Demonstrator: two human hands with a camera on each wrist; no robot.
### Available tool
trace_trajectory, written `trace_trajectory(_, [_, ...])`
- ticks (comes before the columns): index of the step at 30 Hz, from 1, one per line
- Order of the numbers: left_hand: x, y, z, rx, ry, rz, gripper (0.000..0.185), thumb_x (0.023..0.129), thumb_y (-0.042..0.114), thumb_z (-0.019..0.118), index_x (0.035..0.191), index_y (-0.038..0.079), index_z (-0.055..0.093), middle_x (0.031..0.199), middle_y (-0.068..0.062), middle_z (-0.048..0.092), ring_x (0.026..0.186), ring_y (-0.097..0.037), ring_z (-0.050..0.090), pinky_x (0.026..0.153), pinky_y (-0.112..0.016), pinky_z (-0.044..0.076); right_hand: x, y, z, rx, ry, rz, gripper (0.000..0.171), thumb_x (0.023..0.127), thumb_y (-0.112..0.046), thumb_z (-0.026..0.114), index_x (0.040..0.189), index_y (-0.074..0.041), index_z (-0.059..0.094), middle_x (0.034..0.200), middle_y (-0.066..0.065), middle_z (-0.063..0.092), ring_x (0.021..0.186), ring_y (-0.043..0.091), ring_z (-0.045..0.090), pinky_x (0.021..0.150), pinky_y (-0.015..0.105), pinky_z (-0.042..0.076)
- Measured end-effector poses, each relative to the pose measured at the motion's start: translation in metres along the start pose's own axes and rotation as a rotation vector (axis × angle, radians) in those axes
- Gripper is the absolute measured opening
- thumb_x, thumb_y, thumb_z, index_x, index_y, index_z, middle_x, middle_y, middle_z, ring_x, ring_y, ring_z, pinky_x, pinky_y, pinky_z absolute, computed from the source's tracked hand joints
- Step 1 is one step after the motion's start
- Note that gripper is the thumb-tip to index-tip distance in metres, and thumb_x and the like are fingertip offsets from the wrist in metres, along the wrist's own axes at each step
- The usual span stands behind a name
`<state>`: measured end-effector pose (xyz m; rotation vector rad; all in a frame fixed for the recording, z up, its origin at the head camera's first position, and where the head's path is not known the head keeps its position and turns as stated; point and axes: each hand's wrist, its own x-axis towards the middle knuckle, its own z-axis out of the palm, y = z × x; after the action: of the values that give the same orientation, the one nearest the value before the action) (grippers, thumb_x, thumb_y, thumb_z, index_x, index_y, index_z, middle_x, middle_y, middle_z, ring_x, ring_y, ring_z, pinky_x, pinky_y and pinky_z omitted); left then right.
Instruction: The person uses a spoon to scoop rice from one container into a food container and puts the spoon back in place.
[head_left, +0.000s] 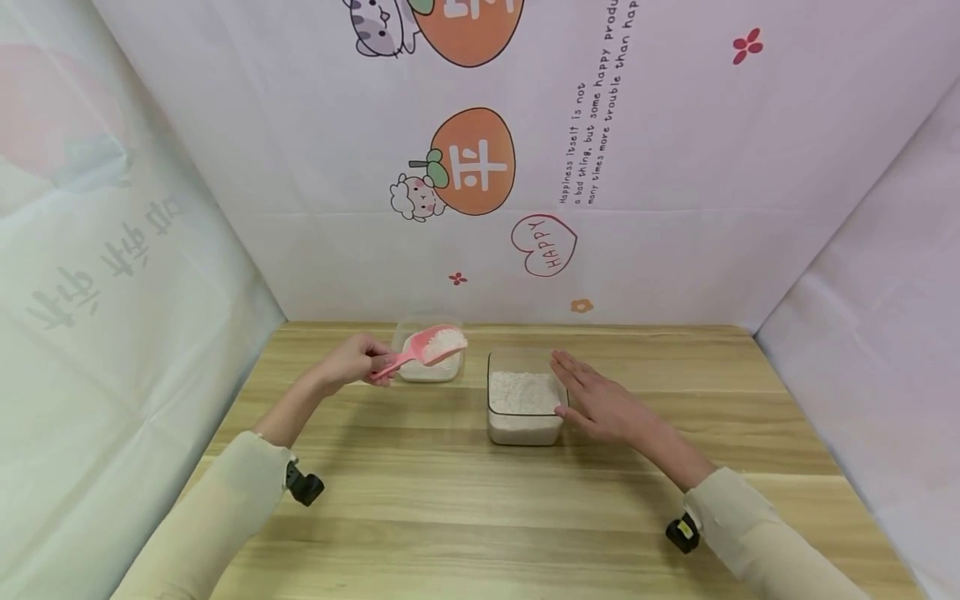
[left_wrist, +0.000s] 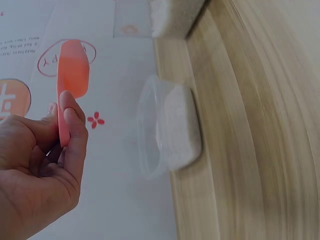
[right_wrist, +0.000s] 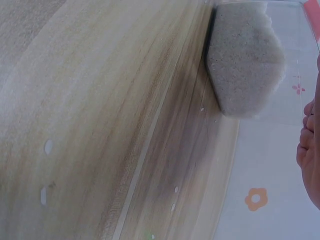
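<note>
My left hand (head_left: 356,360) pinches the handle of a pink scoop (head_left: 420,350), which carries a heap of white grains that look like rice (head_left: 446,343). The scoop is over a small translucent tub (left_wrist: 182,127) of the same white grains, at the back of the table. To the right of that stands a larger clear square container (head_left: 525,429) with a dark rim, partly filled with white grains (head_left: 521,390). My right hand (head_left: 603,406) rests against this container's right side with its fingers straight. Only the edge of that hand shows in the right wrist view.
The wooden table (head_left: 480,517) meets a printed white cloth backdrop (head_left: 337,250) right behind the tub and container. Cloth walls rise at left and right. A few loose white grains (right_wrist: 48,146) lie on the wood in the right wrist view.
</note>
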<state>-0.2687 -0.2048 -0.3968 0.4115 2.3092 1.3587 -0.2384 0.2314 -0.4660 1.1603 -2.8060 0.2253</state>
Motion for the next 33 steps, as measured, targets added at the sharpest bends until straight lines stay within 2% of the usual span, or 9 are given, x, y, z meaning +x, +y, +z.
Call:
trace_trajectory(4, [-0.002, -0.01, -0.01, 0.01, 0.058, -0.032, 0.026, 0.103, 0.001, 0.047, 0.103, -0.016, 0.066, 0.077, -0.007, 0.067, 0.066, -0.009, 0.066, 0.064, -0.021, 0.057, 0.0, -0.001, 0.0, 0.004, 0.003, 0.006, 0.072, 0.104, -0.04, 0.047, 0.155, 0.005, 0.023, 0.165, 0.02, 0.019, 0.152, 0.035, 0.022, 0.118, 0.049, 0.031])
trace_trajectory(9, [0.0, -0.02, -0.018, 0.056, 0.129, -0.031, 0.023, 0.1, -0.004, 0.047, 0.104, -0.018, 0.064, 0.077, -0.011, 0.067, 0.065, -0.009, 0.066, 0.065, -0.023, 0.058, -0.001, 0.0, 0.0, 0.001, 0.002, 0.013, 0.072, 0.104, -0.041, 0.047, 0.155, 0.004, 0.023, 0.165, 0.019, 0.019, 0.153, 0.034, 0.022, 0.118, 0.048, 0.031])
trace_trajectory(13, [0.002, -0.026, -0.022, 0.104, 0.184, -0.024, 0.021, 0.099, -0.005, 0.049, 0.098, -0.018, 0.065, 0.074, -0.013, 0.067, 0.064, -0.01, 0.065, 0.061, -0.021, 0.057, -0.002, 0.001, 0.0, -0.001, 0.005, 0.01, 0.072, 0.104, -0.04, 0.048, 0.155, 0.005, 0.024, 0.165, 0.019, 0.02, 0.152, 0.034, 0.023, 0.118, 0.049, 0.031])
trace_trajectory(17, [0.007, -0.031, -0.023, 0.183, 0.245, -0.042, 0.02, 0.098, -0.003, 0.052, 0.093, -0.016, 0.067, 0.069, -0.011, 0.067, 0.062, -0.011, 0.065, 0.058, -0.021, 0.056, -0.002, 0.001, 0.0, 0.002, 0.003, 0.008, 0.073, 0.104, -0.04, 0.049, 0.156, 0.004, 0.022, 0.165, 0.02, 0.02, 0.152, 0.034, 0.022, 0.118, 0.049, 0.03])
trace_trajectory(23, [0.014, -0.032, -0.021, 0.342, 0.316, -0.075, 0.022, 0.098, 0.003, 0.055, 0.097, -0.013, 0.071, 0.068, -0.01, 0.071, 0.061, -0.013, 0.068, 0.054, -0.018, 0.052, -0.002, 0.002, 0.002, 0.005, 0.002, 0.011, 0.072, 0.104, -0.039, 0.048, 0.156, 0.004, 0.022, 0.165, 0.019, 0.019, 0.152, 0.035, 0.022, 0.118, 0.049, 0.031])
trace_trajectory(28, [0.018, -0.03, -0.018, 0.464, 0.364, -0.089, 0.022, 0.097, 0.007, 0.058, 0.095, -0.008, 0.074, 0.065, -0.007, 0.071, 0.057, -0.013, 0.067, 0.049, -0.02, 0.044, -0.002, 0.003, 0.004, -0.002, 0.015, 0.006, 0.072, 0.104, -0.04, 0.048, 0.155, 0.003, 0.023, 0.165, 0.019, 0.021, 0.152, 0.034, 0.023, 0.117, 0.049, 0.033])
trace_trajectory(33, [0.022, -0.029, -0.014, 0.528, 0.395, -0.088, 0.021, 0.095, 0.007, 0.06, 0.098, -0.008, 0.074, 0.067, -0.007, 0.072, 0.053, -0.009, 0.064, 0.046, -0.021, 0.039, -0.002, 0.002, 0.003, 0.005, 0.013, 0.009, 0.072, 0.104, -0.041, 0.049, 0.155, 0.004, 0.024, 0.164, 0.02, 0.022, 0.152, 0.034, 0.023, 0.116, 0.049, 0.034])
